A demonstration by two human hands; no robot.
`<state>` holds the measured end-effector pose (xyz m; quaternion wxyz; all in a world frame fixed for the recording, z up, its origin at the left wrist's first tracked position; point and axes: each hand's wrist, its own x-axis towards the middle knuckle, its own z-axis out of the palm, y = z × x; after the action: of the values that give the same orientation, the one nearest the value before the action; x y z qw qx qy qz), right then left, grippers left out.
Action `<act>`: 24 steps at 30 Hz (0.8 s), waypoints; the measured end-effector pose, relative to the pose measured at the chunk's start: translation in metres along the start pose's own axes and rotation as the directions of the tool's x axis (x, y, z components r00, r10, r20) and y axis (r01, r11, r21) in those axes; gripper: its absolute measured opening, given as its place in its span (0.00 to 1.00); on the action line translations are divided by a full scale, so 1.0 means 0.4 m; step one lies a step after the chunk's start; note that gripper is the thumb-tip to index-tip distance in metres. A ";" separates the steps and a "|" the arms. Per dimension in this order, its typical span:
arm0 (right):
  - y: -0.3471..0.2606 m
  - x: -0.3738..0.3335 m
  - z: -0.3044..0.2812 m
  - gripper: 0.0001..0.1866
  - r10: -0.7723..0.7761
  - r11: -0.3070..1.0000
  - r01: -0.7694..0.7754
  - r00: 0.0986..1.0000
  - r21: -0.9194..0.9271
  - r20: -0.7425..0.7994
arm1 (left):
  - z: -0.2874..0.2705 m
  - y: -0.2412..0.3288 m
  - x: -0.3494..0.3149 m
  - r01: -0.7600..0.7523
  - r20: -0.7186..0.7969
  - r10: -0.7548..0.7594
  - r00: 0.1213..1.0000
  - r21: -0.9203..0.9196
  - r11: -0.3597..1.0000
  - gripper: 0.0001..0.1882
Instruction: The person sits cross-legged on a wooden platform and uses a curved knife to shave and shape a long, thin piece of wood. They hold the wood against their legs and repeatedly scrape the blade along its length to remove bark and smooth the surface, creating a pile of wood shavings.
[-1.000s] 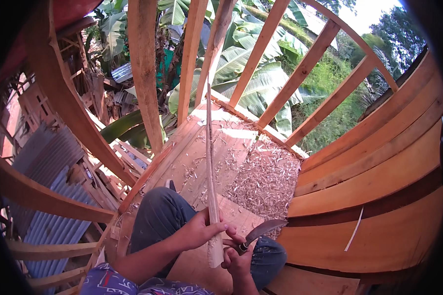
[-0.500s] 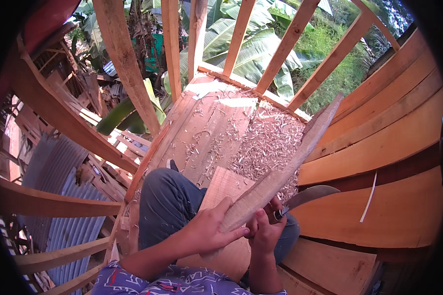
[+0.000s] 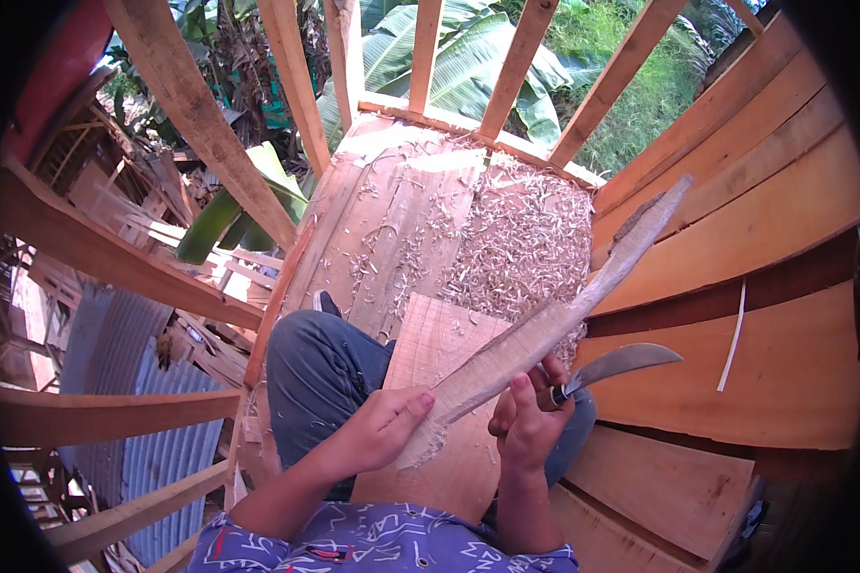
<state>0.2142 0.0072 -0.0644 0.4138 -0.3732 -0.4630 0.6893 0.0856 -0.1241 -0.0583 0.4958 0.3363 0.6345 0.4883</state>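
A long, roughly hewn piece of wood (image 3: pixel 554 329) slants from my lap up toward the right wall, its far end narrow with a darker patch. My left hand (image 3: pixel 388 430) is closed round its near end, thumb on top. My right hand (image 3: pixel 535 415) grips the dark handle of a curved knife (image 3: pixel 623 363), thumb raised beside the wood's lower edge. The blade points right, clear of the wood. Under the wood, a flat board (image 3: pixel 430 334) lies across my lap between my knees. I cannot tell whether my right fingers touch the wood.
Curled wood shavings (image 3: pixel 526 239) cover much of the plank floor (image 3: pixel 339 234). Upright wooden slats (image 3: pixel 425 57) stand ahead and on the left, and a plank wall (image 3: pixel 736 372) rises on the right. Corrugated metal sheets (image 3: pixel 162 439) lie outside at the left, with banana leaves (image 3: pixel 468 67) beyond.
The wood's near end now shows below my left hand, and its far end has swung right. My right hand and the knife have shifted a little right. The whole view has tilted slightly.
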 end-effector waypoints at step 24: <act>-0.020 -0.026 -0.124 0.27 0.013 0.411 0.430 0.879 -0.804 0.477 | 0.010 0.052 -0.030 -0.167 -0.013 0.178 0.984 0.277 0.946 0.41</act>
<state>0.2644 0.0156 -0.0700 0.1305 -0.3177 -0.8748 0.3416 0.0916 -0.1277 -0.0350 0.3876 0.4466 0.6736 0.4435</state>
